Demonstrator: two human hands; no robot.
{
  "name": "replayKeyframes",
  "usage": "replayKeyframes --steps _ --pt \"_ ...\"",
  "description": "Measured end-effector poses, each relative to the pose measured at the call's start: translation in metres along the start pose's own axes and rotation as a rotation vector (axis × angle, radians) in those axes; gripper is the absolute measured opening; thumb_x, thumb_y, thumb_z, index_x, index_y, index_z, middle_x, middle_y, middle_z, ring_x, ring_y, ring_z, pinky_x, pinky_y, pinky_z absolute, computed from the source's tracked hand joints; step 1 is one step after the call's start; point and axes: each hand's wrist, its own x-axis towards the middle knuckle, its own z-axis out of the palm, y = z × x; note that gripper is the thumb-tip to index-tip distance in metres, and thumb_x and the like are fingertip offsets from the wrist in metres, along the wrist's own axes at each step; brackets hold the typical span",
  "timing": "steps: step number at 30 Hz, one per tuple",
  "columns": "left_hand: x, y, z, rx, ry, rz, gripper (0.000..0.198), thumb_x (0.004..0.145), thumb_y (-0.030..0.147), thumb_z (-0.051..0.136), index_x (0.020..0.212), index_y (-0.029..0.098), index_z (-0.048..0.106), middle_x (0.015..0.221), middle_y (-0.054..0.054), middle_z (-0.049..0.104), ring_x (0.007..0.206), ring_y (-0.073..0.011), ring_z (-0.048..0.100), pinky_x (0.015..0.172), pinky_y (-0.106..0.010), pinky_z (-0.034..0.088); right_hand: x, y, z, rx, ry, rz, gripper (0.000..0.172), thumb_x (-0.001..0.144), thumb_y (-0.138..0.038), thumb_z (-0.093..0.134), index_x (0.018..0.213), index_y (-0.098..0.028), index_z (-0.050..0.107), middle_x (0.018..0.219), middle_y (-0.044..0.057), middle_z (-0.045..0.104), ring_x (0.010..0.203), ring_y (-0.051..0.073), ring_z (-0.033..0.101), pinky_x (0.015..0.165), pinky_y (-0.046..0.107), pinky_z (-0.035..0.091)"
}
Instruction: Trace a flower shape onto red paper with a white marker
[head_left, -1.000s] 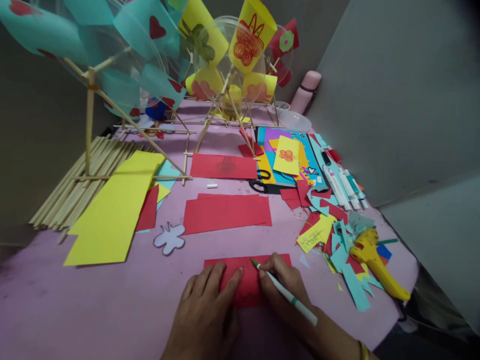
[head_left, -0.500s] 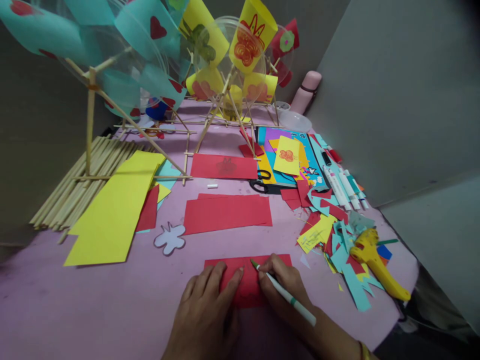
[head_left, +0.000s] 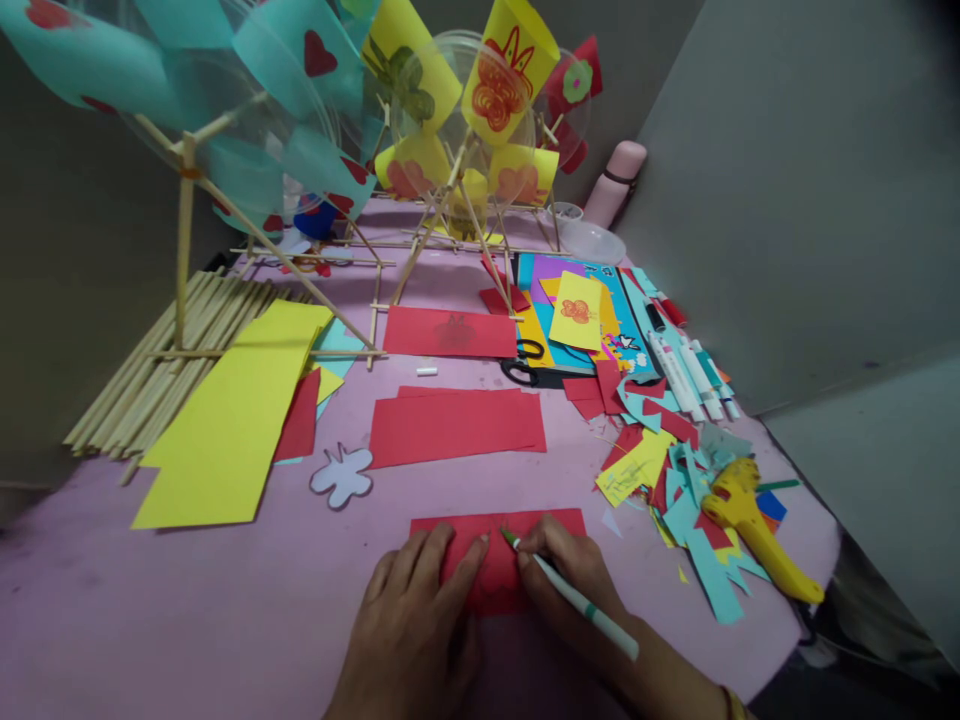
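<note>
A red paper strip [head_left: 491, 590] lies on the pink tabletop at the near edge, with a faint dark drawing on it. My left hand [head_left: 424, 610] rests on its left part, fingers stretched out and pressing it down. In my right hand [head_left: 570, 570] is a white marker [head_left: 592, 612] with a green band, pinched between thumb and fingers. The green tip is at the paper's upper middle, close to my left thumb. Beyond the strip lie more red strips [head_left: 457, 430] and, to the left, a white butterfly cutout [head_left: 343, 476].
Stick stands with paper wheels [head_left: 457, 170] rise at the back. Wooden sticks [head_left: 180, 350] and yellow paper [head_left: 225, 430] lie left. To the right are scissors [head_left: 521, 370], paper scraps [head_left: 679, 500], a yellow glue gun [head_left: 761, 530], and several markers [head_left: 690, 370]. A pink flask [head_left: 616, 185] stands behind.
The marker's tip has shifted very slightly on the paper, and its back end has swung a little right and down. My left hand stays in place.
</note>
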Motion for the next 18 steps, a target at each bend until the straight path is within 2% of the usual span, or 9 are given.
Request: replayKeyframes --steps 5,10,18 --pt "-0.0007 -0.0002 -0.0005 0.003 0.004 -0.008 0.048 0.074 0.017 0.048 0.120 0.026 0.053 0.113 -0.010 0.057 0.099 -0.0275 0.051 0.079 -0.041 0.044 0.0006 0.0001 0.0001 -0.021 0.013 -0.058 0.014 0.078 -0.017 0.038 0.066 -0.023 0.042 0.044 -0.005 0.048 0.035 0.011 0.048 0.037 0.019 0.034" --pt "-0.0031 -0.0028 0.0017 0.007 -0.048 0.007 0.053 0.073 0.018 0.051 0.126 0.026 0.049 0.118 -0.010 0.054 0.103 -0.0279 0.050 0.082 -0.041 0.044 0.0009 0.0007 0.0001 -0.017 0.007 -0.065 0.015 0.077 -0.016 0.038 0.065 -0.023 0.043 0.044 -0.004 0.051 0.035 0.011 0.049 0.038 0.019 0.036" --pt "-0.0026 -0.0026 0.0017 0.009 -0.068 -0.002 0.051 0.075 0.019 0.051 0.126 0.027 0.049 0.117 -0.010 0.054 0.101 -0.0272 0.050 0.082 -0.040 0.043 -0.0036 0.0045 -0.0005 0.128 0.066 0.123 0.009 0.079 -0.022 0.042 0.071 -0.022 0.046 0.047 -0.008 0.043 0.037 0.011 0.043 0.038 0.020 0.033"
